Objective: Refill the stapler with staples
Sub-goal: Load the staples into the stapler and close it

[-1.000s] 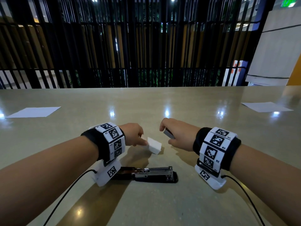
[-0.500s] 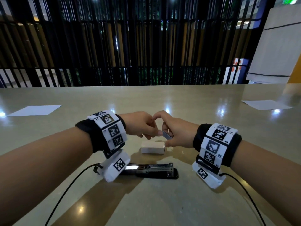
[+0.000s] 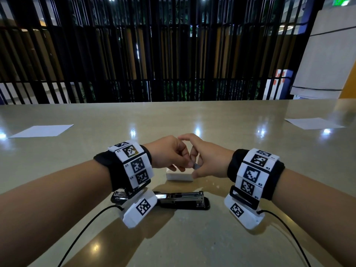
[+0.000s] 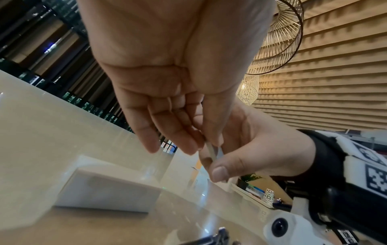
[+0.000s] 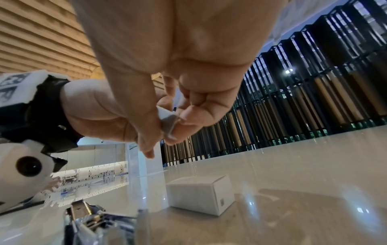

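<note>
A short grey staple strip [image 3: 196,166] hangs between both hands above the table. My left hand [image 3: 185,166] pinches its upper end with thumb and fingers [image 4: 215,132]. My right hand [image 3: 198,169] pinches the lower end, thumb [image 4: 222,170] in front. The right wrist view shows the strip [image 5: 167,121] squeezed between the fingertips. Right below the hands a small white staple box [image 3: 179,176] lies flat on the table. The black stapler [image 3: 183,199] lies open nearer to me, its metal staple channel facing up; the left wrist camera hides its left part.
One white paper sheet [image 3: 41,131] lies at the far left of the glossy beige table [image 3: 192,237] and another sheet [image 3: 314,123] at the far right. Black cables [image 3: 84,228] run from both wrist cameras towards me. A black slatted railing stands behind the table's far edge.
My left hand let go of the white box, which now lies flat on the table. That hand moved right to meet my right hand and now pinches the strip with it.
</note>
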The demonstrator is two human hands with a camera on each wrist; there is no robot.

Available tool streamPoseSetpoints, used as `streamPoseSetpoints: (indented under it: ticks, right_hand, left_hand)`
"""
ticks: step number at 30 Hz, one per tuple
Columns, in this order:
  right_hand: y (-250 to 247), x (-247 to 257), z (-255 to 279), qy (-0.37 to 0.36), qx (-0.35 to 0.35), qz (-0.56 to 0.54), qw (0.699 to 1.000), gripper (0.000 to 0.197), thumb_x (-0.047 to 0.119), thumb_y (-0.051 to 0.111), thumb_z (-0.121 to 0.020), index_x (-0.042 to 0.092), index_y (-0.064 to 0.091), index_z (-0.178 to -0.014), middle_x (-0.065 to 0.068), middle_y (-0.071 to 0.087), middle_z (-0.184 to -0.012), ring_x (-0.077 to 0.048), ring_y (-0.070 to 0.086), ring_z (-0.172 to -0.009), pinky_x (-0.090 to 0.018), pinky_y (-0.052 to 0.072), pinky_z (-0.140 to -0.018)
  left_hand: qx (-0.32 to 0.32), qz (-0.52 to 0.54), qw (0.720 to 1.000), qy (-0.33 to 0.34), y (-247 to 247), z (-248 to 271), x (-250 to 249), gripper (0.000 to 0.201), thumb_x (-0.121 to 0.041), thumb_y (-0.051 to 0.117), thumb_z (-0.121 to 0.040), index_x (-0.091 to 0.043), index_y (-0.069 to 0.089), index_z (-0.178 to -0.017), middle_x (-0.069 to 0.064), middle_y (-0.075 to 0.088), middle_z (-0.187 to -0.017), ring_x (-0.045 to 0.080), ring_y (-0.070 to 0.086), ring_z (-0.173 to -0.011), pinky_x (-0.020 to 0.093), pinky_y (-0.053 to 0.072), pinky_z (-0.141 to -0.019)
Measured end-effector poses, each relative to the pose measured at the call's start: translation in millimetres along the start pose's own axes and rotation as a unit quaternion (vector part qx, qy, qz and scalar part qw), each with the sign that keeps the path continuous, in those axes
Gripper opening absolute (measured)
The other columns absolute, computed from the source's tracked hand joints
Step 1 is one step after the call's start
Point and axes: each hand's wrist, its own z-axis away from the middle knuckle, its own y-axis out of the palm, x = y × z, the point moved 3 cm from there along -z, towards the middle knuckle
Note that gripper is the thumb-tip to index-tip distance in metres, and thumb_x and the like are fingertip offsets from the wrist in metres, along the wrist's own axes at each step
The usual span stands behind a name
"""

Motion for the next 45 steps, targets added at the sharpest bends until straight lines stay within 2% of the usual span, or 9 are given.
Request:
streamPoseSetpoints:
  ticks: [5, 8, 11, 14, 22, 27, 31, 40, 45]
  right_hand:
    - [-3.9, 1.1, 5.7, 0.017, -0.056, 0.027, 0.998, 0.037, 0.023, 0.081, -0.072, 0.019, 0.054, -0.097, 0.008, 0.056, -0.075, -0.013, 0.056, -0.071, -0.032, 0.052, -0.071]
    - [-3.2, 8.9, 8.7, -0.006, -0.055, 0.071, 0.996, 0.019, 0.023, 0.077, -0.077, 0.016, 0.065, -0.09, 0.006, 0.06, -0.079, -0.012, 0.058, -0.076, -0.027, 0.051, -0.073]
    - [4.0, 13.4, 11.7, -0.005, -0.005, 0.086, 0.996, 0.018, 0.024, 0.074, -0.081, 0.015, 0.07, -0.097, 0.004, 0.066, -0.087, -0.011, 0.061, -0.081, -0.024, 0.052, -0.075]
    - [14.9, 19.4, 16.5, 0.002, 0.049, 0.112, 0.992, 0.02, 0.029, 0.07, -0.084, 0.017, 0.071, -0.101, 0.007, 0.065, -0.088, -0.006, 0.056, -0.074, -0.019, 0.047, -0.074]
    - [33.4, 25.7, 23.6, 0.004, 0.095, 0.18, 0.979, 0.024, 0.032, 0.067, -0.086, 0.014, 0.072, -0.102, -0.001, 0.069, -0.105, -0.016, 0.059, -0.088, -0.029, 0.049, -0.081]
    - [35.8, 25.5, 23.2, 0.003, 0.088, 0.186, 0.979, 0.021, 0.031, 0.066, -0.087, 0.015, 0.072, -0.099, -0.002, 0.068, -0.105, -0.013, 0.052, -0.084, -0.028, 0.046, -0.08]
    - [36.5, 23.7, 22.2, 0.013, 0.084, 0.172, 0.981, 0.021, 0.031, 0.065, -0.087, 0.015, 0.072, -0.099, -0.002, 0.068, -0.106, -0.014, 0.051, -0.085, -0.026, 0.042, -0.076]
    - [36.3, 24.9, 23.4, 0.023, 0.096, 0.179, 0.979, 0.027, 0.032, 0.072, -0.082, 0.013, 0.073, -0.102, -0.001, 0.072, -0.103, -0.018, 0.062, -0.091, -0.027, 0.048, -0.076]
    - [35.8, 27.2, 25.2, 0.03, 0.108, 0.211, 0.971, 0.033, 0.037, 0.07, -0.082, 0.019, 0.069, -0.11, 0.005, 0.058, -0.09, -0.014, 0.051, -0.083, -0.026, 0.041, -0.073]
  left_hand:
    - [0.006, 0.005, 0.999, -0.05, -1.8, 5.4, 2.3, 0.011, -0.021, 0.065, -0.087, -0.015, 0.062, -0.078, -0.003, 0.068, -0.074, 0.006, 0.066, -0.068, 0.024, 0.055, -0.072]
    - [0.029, -0.064, 0.995, -0.072, -3.8, 13.8, 3.9, 0.01, -0.026, 0.062, -0.089, -0.015, 0.062, -0.09, 0.0, 0.069, -0.086, 0.009, 0.064, -0.077, 0.024, 0.053, -0.075]
    - [0.078, -0.25, 0.961, -0.085, -7.5, 26.9, 12.8, 0.039, -0.042, 0.065, -0.083, -0.019, 0.058, -0.114, -0.006, 0.063, -0.104, 0.011, 0.059, -0.094, 0.028, 0.048, -0.088]
    - [0.113, -0.324, 0.93, -0.133, -11.8, 44.2, 30.6, 0.061, -0.051, 0.072, -0.073, -0.028, 0.051, -0.125, -0.013, 0.056, -0.114, 0.012, 0.056, -0.111, 0.034, 0.046, -0.101]
    - [0.143, -0.436, 0.868, -0.191, -25.2, 77.3, 67.9, 0.052, -0.046, 0.071, -0.075, -0.03, 0.052, -0.121, -0.009, 0.058, -0.114, 0.014, 0.056, -0.104, 0.029, 0.046, -0.09]
    - [0.139, -0.47, 0.85, -0.191, -26.7, 79.9, 71.2, 0.045, -0.043, 0.068, -0.08, -0.021, 0.056, -0.117, -0.002, 0.059, -0.113, 0.014, 0.049, -0.092, 0.026, 0.039, -0.078]
    - [0.135, -0.487, 0.843, -0.184, -28.7, 80.0, 68.0, 0.04, -0.041, 0.066, -0.082, -0.02, 0.058, -0.115, 0.002, 0.063, -0.117, 0.016, 0.052, -0.09, 0.028, 0.044, -0.08]
    - [0.117, -0.495, 0.843, -0.172, -34.9, 78.6, 54.4, 0.036, -0.041, 0.068, -0.08, -0.021, 0.064, -0.11, 0.001, 0.069, -0.112, 0.019, 0.063, -0.103, 0.026, 0.044, -0.076]
    - [0.087, -0.502, 0.844, -0.17, -41.4, 77.0, 41.3, 0.036, -0.043, 0.07, -0.076, -0.023, 0.068, -0.106, -0.001, 0.07, -0.107, 0.018, 0.065, -0.098, 0.024, 0.043, -0.068]
